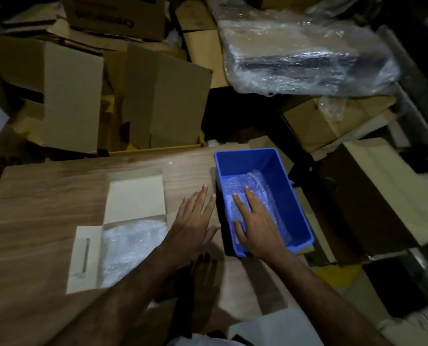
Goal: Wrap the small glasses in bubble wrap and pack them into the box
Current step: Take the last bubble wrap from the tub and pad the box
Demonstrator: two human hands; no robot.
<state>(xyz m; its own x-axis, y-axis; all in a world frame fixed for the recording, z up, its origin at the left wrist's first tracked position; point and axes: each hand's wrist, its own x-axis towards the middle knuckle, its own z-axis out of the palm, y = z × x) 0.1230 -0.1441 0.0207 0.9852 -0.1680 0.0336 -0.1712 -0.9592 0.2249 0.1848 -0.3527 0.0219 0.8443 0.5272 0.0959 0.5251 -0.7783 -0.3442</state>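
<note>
A person's right hand (256, 228), fingers spread and gripping nothing, presses bubble wrap (251, 193) inside the blue bin (292, 196), the flat, empty left hand (195, 221) just beside it; glasses unseen, so feel gently before lifting.

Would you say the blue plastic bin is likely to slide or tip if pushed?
The blue bin looks light, holding only bubble wrap, so it would probably slide easily. It sits at the table edge, so it might tip off. The right hand inside may steady it.
</note>
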